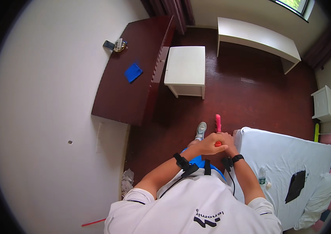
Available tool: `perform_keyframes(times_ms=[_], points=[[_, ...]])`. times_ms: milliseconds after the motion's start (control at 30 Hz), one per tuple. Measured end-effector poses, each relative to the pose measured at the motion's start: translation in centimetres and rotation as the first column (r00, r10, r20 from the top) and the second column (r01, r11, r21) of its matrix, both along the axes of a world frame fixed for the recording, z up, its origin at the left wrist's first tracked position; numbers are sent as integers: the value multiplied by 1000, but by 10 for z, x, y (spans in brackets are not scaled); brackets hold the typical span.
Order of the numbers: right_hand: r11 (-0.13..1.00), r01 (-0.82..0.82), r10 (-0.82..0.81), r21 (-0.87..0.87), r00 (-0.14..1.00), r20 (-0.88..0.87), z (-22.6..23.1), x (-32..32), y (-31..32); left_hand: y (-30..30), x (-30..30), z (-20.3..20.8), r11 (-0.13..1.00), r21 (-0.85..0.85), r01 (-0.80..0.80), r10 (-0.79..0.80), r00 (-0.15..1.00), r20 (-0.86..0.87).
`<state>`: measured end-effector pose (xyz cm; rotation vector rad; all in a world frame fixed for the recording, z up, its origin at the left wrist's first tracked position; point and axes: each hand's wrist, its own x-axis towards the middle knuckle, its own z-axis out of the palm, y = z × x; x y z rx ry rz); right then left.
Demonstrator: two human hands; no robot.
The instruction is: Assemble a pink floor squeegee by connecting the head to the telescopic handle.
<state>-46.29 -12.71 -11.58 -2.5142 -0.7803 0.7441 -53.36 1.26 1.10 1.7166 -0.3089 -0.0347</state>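
red-pink stick tool (218,124) runs straight ahead from the body, far end down by the floor (251,93) near the shoe (201,130); both hands closed on its near end, left hand (208,144) over right hand (227,141), beside the bed (282,156)

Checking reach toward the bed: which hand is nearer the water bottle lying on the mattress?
Right. The right hand grips the red handle nearer the bed; the bottle lies beside that forearm. The left hand is farther.

Bright daylight from window (295,4); fisheye-bent, dark edges.
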Motion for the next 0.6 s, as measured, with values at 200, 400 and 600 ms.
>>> perform_keyframes(times_ms=[200,400,600], points=[[997,33,-35,-73,999,-20,21,99,14,12,102,1,958,-4,285,-285,958,27],[976,214,-216,24,973,83,14,183,14,29,203,2,936,29,351,-346,902,258],[974,215,-212,-67,976,57,-5,243,-13,14,274,0,878,177,446,-425,894,-145]])
